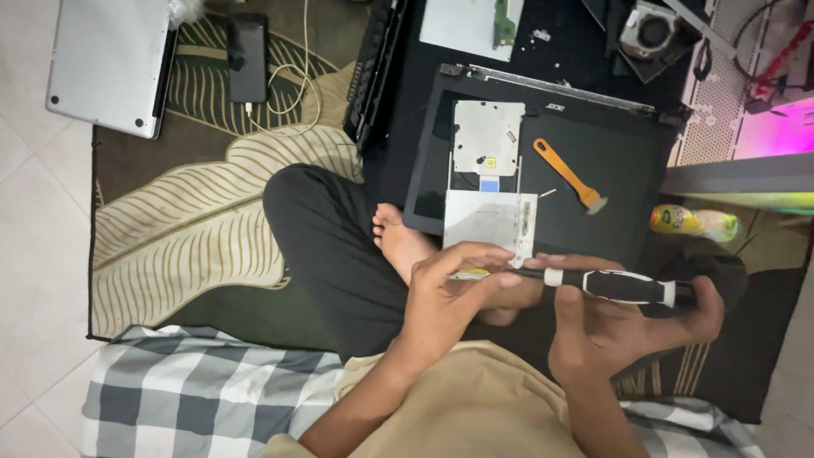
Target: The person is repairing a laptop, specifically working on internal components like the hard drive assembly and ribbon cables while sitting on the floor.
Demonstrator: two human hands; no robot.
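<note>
Both hands are meeting over the lap of a person sitting cross-legged on a leaf-patterned rug (203, 212); the right hand (615, 326) is cradling a black-and-white screwdriver (623, 286) by its handle, fingers curled under and thumb steadying it, so the tool is lying level across the body; the left hand (454, 288) is pinching in at the shaft end, fingertips narrowed around the tip, apparently to seat or guide a small bit, though the tip itself is hidden behind the fingers; just beyond the left hand, a silver optical drive (490, 222) is lying on the upturned black laptop base (610, 170), close enough to be worked on without shifting position; farther out from the right hand, an orange pry tool (566, 174) is resting on the same base, kept within reach; a bare foot (398, 242) is tucking in beside the left hand, against the laptop's edge; well beyond the left hand, a phone (248, 58) is charging on its white cable, and a closed silver laptop (110, 64) is sitting aside on the floor; past the right hand, a yellow-green bottle (694, 222) is lying on its side; a checked cloth (195, 394) is spreading beneath the left forearm.
</note>
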